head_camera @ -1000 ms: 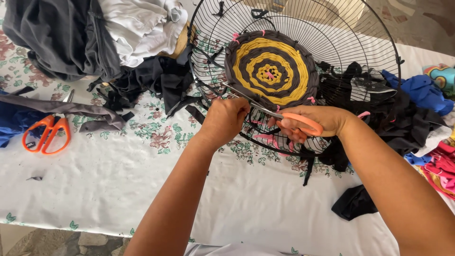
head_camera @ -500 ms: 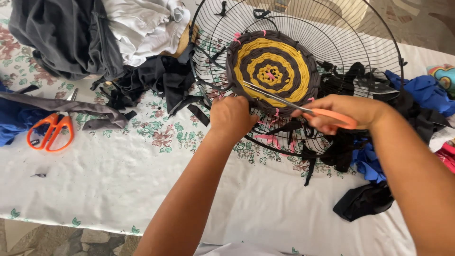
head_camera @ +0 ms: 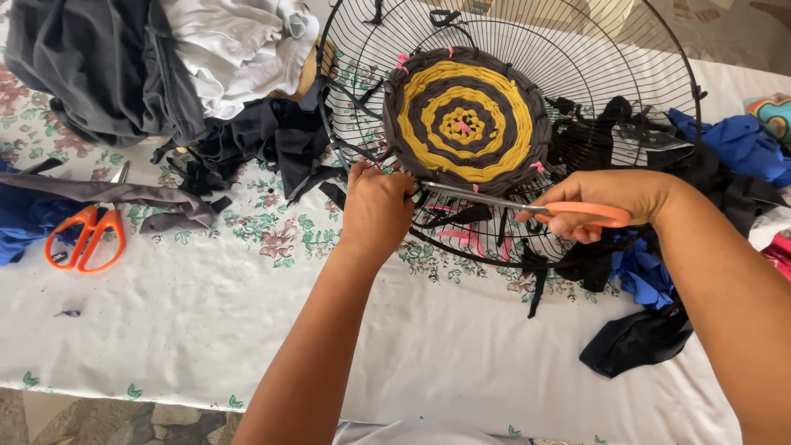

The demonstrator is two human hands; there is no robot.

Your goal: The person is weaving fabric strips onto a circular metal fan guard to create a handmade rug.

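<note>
Scissors (head_camera: 540, 208) with orange handles are being gripped in the right hand (head_camera: 606, 202), fingers curled closed through the loops, with the blades pointing left towards the left hand (head_camera: 377, 208). That left hand is resting as a closed fist against the lower edge of a round woven mat (head_camera: 465, 119); what its fingers are pinching is hidden, so I cannot tell. Dark grey and yellow rings are making up the mat, with small pink bits showing at the centre and rim. It is sitting inside a black wire fan guard (head_camera: 659, 49), which is lying tilted on a table under a white floral cloth (head_camera: 206, 313). The blade tips are meeting the left hand just below the mat, over the guard's wires.

A second pair of orange scissors (head_camera: 85, 239) is lying well to the left on the cloth, beside a grey fabric strip (head_camera: 107, 194). Grey clothing (head_camera: 82, 66) and white clothing (head_camera: 239, 41) are piled at the top left. Black scraps (head_camera: 264, 144) are lying between that pile and the guard, and blue fabric (head_camera: 741, 144) is bunched at the right
</note>
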